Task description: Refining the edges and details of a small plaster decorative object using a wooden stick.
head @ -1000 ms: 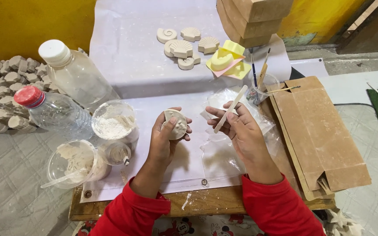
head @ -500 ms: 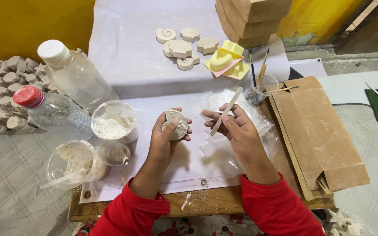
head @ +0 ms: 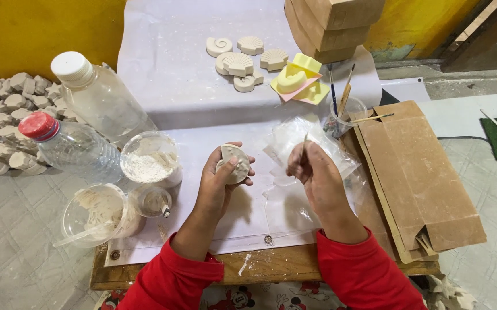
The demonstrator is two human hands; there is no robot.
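The left hand (head: 221, 182) grips a pale plaster shell casting (head: 234, 163), fingers curled round it from below, thumb across its face. The casting sits above the middle of the white sheet (head: 168, 74) that covers the wooden board (head: 260, 267). The right hand (head: 317, 172) is closed in a pinch on a thin stick tool (head: 304, 143), which points up and away from the person; the hand is just right of the casting and not touching it. Under the right hand lies a crumpled clear plastic bag (head: 294, 138).

At the left edge of the sheet stand a tub of white powder (head: 149, 161), a clear cup with plaster residue and a spoon (head: 96, 215), and two plastic bottles, one with a red cap (head: 67, 143) and one with a white cap (head: 102, 97). Toward the far edge lie finished shell castings (head: 240, 57) beside yellow moulds (head: 300, 80). A cup of brushes (head: 343, 112) stands near the right edge, next to a flattened cardboard box (head: 420, 178).
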